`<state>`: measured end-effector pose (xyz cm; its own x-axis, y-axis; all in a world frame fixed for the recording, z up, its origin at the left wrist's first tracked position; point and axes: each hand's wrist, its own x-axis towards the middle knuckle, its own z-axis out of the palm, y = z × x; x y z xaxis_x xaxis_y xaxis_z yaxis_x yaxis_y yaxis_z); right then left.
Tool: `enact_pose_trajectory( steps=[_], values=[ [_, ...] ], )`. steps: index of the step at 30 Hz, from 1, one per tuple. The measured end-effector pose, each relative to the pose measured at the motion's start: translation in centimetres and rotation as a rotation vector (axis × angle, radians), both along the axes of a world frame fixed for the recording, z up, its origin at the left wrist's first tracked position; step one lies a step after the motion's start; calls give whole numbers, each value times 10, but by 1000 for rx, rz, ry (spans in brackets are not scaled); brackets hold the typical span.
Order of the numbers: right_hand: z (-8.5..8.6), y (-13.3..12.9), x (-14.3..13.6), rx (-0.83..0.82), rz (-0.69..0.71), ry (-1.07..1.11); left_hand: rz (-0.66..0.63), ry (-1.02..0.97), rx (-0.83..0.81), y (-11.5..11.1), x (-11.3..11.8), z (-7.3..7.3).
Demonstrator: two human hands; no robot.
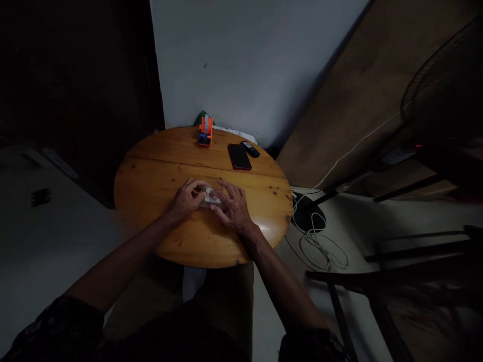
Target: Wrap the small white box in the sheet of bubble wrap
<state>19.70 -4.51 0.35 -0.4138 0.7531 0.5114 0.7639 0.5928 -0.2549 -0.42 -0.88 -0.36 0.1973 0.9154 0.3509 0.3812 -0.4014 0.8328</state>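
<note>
Well over on the left, I see a dark door, then the round wooden counter that I work on. My left hand comes first on it, fingers curled, thumb and fingertips seemingly pinching the near-left end of a small pale piece. At the back edge stands an orange tape dispenser, well apart from my hands. The piece sits between both hands, low over the counter or resting on it; I cannot tell which, and the blur keeps me from saying what it is. To its right, my right hand is loosely spread, one finger lifted, thumb and another finger at the piece; I cannot tell whether they grip it.

I judge the step in hand to be fine fingertip handling, the left steadying while the right works the piece. From here, the move calls for a firm left pinch and light, exact placing of the right fingertips.

Farther right, beyond my right hand, a dark case lies flat, with a black phone just beside it. Off the counter, a pale cable coils on the floor, near dark chair legs, and a fan looms at the far right.
</note>
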Motion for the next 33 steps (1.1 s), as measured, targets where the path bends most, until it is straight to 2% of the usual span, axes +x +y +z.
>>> enact_pose_trajectory(
  steps=[5, 8, 14, 20, 24, 29, 33],
  values=[
    [-4, 4, 6, 91, -176, 392, 38, -24, -25, 3, -3, -2],
    [-5, 7, 6, 115, -190, 494, 72, -52, -37, 4, -6, -3],
    [-4, 6, 3, 71, -174, 451, 98, -52, -68, 4, -8, -1],
    [-6, 4, 1, 32, -66, 320, 82, -24, -56, 3, -8, 0],
    [-9, 4, -1, -14, -45, 188, 10, 10, -65, 2, -9, -2],
    [-10, 4, -2, -39, -26, 245, -136, -44, -109, 3, -6, -7],
    [-8, 3, -2, -56, -15, 272, -160, -127, -128, 2, -4, -9]
  ],
)
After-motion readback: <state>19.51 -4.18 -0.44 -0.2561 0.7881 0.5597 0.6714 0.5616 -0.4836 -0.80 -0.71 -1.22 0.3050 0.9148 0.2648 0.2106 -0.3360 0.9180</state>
